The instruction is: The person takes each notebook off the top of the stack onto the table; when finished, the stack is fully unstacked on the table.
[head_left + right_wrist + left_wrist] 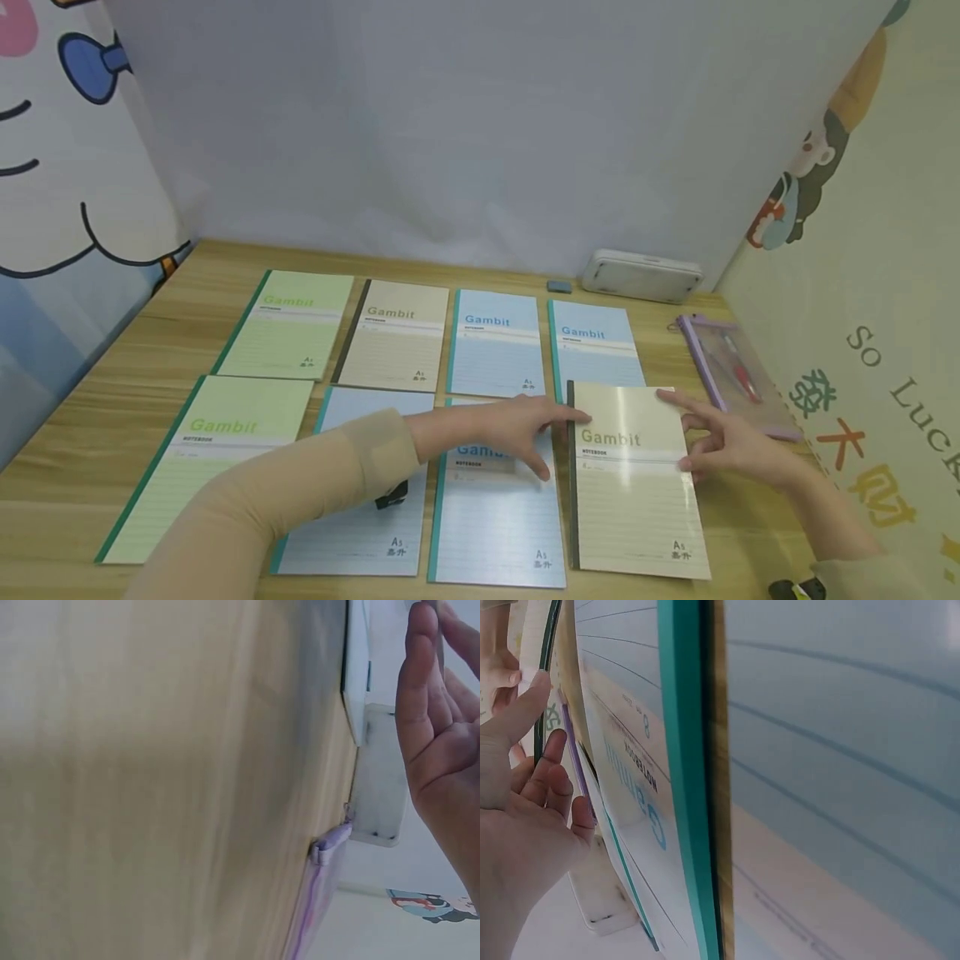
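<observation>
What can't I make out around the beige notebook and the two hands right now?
- Head view: whether the left hand and right hand touch the beige notebook or hover.
- Head view: the left forearm hides part of a blue notebook.
- Head view: pouch contents too small.
- Wrist views: blurred, cropped.

1. Flat paper notebooks lie in two rows across the middle of the wooden table (112, 333), leaving only thin strips of bare wood between them.
2. Bare wood runs down the left of the frame, beside the pale green notebook with a dark green spine (202, 462).
3. At upper right, the white rectangular box (642, 276) and small grey-blue block (558, 287) stand against the back wall.
4. The purple-edged clear zip pouch (731, 371) narrows the right edge, beside the cream notebook with a dark spine (633, 492).
</observation>
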The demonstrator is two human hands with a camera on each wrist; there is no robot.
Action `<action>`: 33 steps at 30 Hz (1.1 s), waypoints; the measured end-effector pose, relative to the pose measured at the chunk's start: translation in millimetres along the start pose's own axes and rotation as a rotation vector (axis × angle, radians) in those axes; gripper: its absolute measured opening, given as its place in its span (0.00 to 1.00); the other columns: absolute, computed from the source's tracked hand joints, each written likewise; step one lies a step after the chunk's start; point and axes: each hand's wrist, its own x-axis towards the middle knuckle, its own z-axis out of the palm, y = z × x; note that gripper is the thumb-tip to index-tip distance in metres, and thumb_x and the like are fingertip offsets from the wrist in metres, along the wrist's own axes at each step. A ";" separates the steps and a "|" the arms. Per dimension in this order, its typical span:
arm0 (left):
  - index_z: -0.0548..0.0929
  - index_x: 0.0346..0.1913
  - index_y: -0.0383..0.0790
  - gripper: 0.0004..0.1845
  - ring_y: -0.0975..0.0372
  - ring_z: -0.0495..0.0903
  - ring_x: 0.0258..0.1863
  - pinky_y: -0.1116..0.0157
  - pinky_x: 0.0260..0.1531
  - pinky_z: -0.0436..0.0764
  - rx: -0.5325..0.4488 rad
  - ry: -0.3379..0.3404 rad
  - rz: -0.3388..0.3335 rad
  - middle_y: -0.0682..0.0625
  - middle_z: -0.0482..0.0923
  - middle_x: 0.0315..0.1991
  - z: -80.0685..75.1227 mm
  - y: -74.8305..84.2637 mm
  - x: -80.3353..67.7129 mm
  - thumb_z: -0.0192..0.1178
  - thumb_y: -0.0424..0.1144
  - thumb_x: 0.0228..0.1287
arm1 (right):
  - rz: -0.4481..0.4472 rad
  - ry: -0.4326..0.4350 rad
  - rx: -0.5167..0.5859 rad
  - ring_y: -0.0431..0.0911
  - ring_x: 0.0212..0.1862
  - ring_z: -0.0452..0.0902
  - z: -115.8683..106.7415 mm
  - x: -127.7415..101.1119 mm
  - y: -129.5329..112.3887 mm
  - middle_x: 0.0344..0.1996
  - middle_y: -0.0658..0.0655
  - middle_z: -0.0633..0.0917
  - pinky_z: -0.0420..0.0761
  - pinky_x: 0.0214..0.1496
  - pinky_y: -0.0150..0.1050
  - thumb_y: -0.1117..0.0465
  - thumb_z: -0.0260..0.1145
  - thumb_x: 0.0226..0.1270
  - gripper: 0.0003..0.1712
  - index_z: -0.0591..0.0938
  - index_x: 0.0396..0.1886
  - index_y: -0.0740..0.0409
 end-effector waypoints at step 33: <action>0.65 0.69 0.63 0.46 0.65 0.59 0.56 0.65 0.54 0.64 0.297 -0.154 -0.001 0.55 0.59 0.64 4.4 -6.5 -1.4 0.71 0.61 0.41 | -0.148 -0.066 -0.261 0.29 0.24 0.63 7.5 14.5 34.7 0.25 0.60 0.74 0.70 0.21 0.31 0.63 0.71 0.56 0.47 0.57 0.71 0.68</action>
